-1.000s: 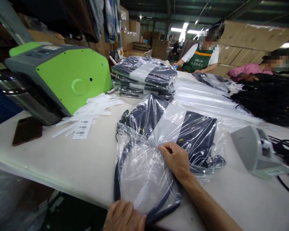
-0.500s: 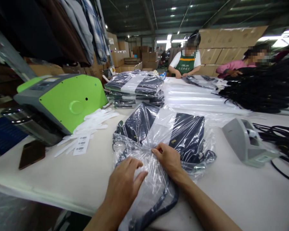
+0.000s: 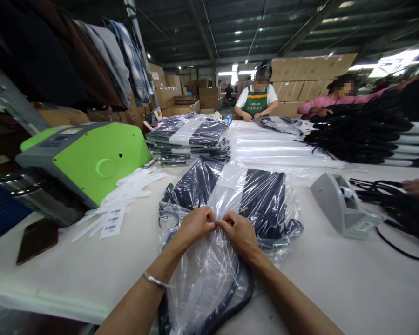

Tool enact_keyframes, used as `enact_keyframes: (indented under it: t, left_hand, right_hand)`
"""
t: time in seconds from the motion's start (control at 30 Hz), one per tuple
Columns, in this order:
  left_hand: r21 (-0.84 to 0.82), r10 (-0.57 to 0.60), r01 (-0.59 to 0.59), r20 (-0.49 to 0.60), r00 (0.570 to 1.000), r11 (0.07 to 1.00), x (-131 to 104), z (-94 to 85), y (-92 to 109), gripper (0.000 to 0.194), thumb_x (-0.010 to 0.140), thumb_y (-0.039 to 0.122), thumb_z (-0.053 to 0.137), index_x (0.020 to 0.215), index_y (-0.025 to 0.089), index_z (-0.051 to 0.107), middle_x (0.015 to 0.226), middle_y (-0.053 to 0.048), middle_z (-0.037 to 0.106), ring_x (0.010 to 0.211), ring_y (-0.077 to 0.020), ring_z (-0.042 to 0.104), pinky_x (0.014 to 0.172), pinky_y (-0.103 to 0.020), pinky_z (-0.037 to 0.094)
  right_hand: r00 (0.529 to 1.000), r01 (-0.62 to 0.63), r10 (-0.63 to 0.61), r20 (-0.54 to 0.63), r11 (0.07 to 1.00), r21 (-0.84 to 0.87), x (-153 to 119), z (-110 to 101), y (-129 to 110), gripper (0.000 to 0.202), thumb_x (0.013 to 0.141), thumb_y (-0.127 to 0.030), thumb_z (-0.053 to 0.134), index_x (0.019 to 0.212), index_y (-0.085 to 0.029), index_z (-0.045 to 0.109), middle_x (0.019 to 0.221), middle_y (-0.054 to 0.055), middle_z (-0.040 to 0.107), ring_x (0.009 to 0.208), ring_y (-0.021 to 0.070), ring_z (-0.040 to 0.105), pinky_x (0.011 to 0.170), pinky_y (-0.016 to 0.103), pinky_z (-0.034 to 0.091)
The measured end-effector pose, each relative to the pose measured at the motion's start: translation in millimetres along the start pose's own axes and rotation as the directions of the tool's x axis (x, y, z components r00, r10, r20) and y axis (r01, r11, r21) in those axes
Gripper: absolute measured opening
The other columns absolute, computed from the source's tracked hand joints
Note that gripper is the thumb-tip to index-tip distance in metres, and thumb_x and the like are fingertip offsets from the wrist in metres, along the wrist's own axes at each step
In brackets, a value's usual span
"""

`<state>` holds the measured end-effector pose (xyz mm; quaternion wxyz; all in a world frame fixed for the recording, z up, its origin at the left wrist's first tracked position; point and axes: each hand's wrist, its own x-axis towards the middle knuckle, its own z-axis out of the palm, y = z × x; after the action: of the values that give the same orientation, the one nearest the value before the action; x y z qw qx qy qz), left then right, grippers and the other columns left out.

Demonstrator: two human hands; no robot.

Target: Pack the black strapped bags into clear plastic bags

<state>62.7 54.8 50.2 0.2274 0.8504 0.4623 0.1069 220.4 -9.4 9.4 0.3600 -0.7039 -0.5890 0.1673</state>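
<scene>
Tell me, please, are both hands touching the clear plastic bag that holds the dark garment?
Touching. The head view shows the left hand and right hand pinching the clear plastic bag between their fingertips, which meet at its middle.

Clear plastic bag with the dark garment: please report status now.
Left hand and right hand both pinch the clear plastic bag at its middle. Dark navy garment inside, flat on white table. Nothing blocking.

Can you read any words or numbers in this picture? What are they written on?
No text reads clearly.
White tags beside the green machine: barcodes with digits, too small to read.
Green apron on the person across the table: pale lettering, too blurred to read.
Cardboard boxes behind: round marks, unreadable.
The plastic bag pinched by the left hand and right hand: no print visible.
</scene>
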Motion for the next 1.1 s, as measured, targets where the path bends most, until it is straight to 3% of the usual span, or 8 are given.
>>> enact_keyframes:
  t: [0.23,0.47,0.6,0.7,0.8,0.93,1.03,1.1]
  left_hand:
    - [0.093,-0.031,0.032,-0.01,0.999,0.995,6,5.4,-11,0.011,0.091,0.026,0.055,0.082,0.021,0.061,0.082,0.002,0.07,0.077,-0.0156,0.064,0.063,-0.026,0.038]
    - [0.325,-0.009,0.04,-0.097,0.995,0.945,-2,25.0,0,0.018,0.097,0.016,0.044,0.101,0.015,0.061,0.101,-0.013,0.069,0.098,-0.0297,0.062,0.086,-0.043,0.042]
    - [0.446,0.11,-0.015,-0.188,0.976,0.895,-4,28.2,-1,0.012,0.095,0.024,0.057,0.101,0.016,0.062,0.109,-0.012,0.065,0.11,-0.0311,0.055,0.098,-0.047,0.038]
    - [0.435,0.144,-0.011,-0.274,0.951,0.9,-3,25.2,-8,0.017,0.088,0.029,0.07,0.097,0.017,0.061,0.111,-0.009,0.063,0.115,-0.0283,0.051,0.108,-0.045,0.031]
    - [0.327,0.088,0.012,-0.287,0.954,0.945,0,22.4,-15,0.015,0.084,0.028,0.072,0.09,0.02,0.061,0.103,-0.004,0.063,0.109,-0.0247,0.052,0.104,-0.041,0.034]
    - [0.255,0.05,0.018,-0.257,0.965,0.967,4,21.2,-20,0.009,0.083,0.028,0.067,0.085,0.022,0.061,0.1,-0.003,0.063,0.105,-0.0239,0.054,0.096,-0.038,0.036]
    - [0.263,0.046,0.015,-0.223,0.974,0.965,9,22.9,-26,0.011,0.083,0.033,0.064,0.083,0.022,0.061,0.099,-0.005,0.064,0.103,-0.0253,0.054,0.092,-0.039,0.037]
    - [0.262,0.049,0.009,-0.212,0.976,0.965,13,24.2,-30,0.014,0.082,0.037,0.062,0.082,0.023,0.062,0.099,-0.005,0.065,0.103,-0.0262,0.055,0.09,-0.039,0.038]
  right_hand:
    - [1.0,-0.014,0.015,0.016,0.999,-0.039,1,0,-2,0.022,0.088,-0.043,0.067,0.078,-0.023,0.068,0.075,-0.001,0.071,0.071,0.0168,0.064,0.065,0.026,0.035]
    - [0.998,-0.027,0.036,0.052,0.983,-0.18,2,3,1,0.015,0.088,-0.035,0.066,0.079,-0.023,0.065,0.079,-0.001,0.071,0.073,0.0171,0.064,0.064,0.027,0.031]
    - [0.997,0.007,0.011,0.071,0.969,-0.245,3,4,-2,0.015,0.09,-0.037,0.065,0.083,-0.024,0.063,0.083,-0.001,0.071,0.076,0.0172,0.064,0.064,0.027,0.03]
    - [0.994,0.042,-0.006,0.113,0.947,-0.318,4,-6,-6,0.012,0.09,-0.034,0.065,0.086,-0.023,0.062,0.088,0.0,0.071,0.082,0.0187,0.066,0.065,0.028,0.031]
    - [0.991,0.063,-0.005,0.135,0.901,-0.43,0,-33,1,0.007,0.09,-0.029,0.065,0.091,-0.023,0.062,0.095,0.001,0.07,0.084,0.0199,0.066,0.065,0.029,0.033]
    - [0.998,0.054,-0.038,0.041,0.831,-0.554,-24,-96,40,0.006,0.088,-0.022,0.065,0.094,-0.022,0.066,0.098,0.004,0.069,0.091,0.0224,0.065,0.076,0.031,0.04]
    - [0.99,-0.04,-0.04,-0.139,0.849,-0.527,-52,-159,83,0.011,0.09,-0.027,0.061,0.097,-0.022,0.067,0.099,0.005,0.07,0.089,0.0221,0.065,0.081,0.033,0.043]
    - [0.94,-0.162,0.003,-0.342,0.885,-0.436,-68,-204,109,0.019,0.09,-0.034,0.056,0.099,-0.021,0.068,0.099,0.007,0.071,0.086,0.0221,0.065,0.081,0.034,0.044]
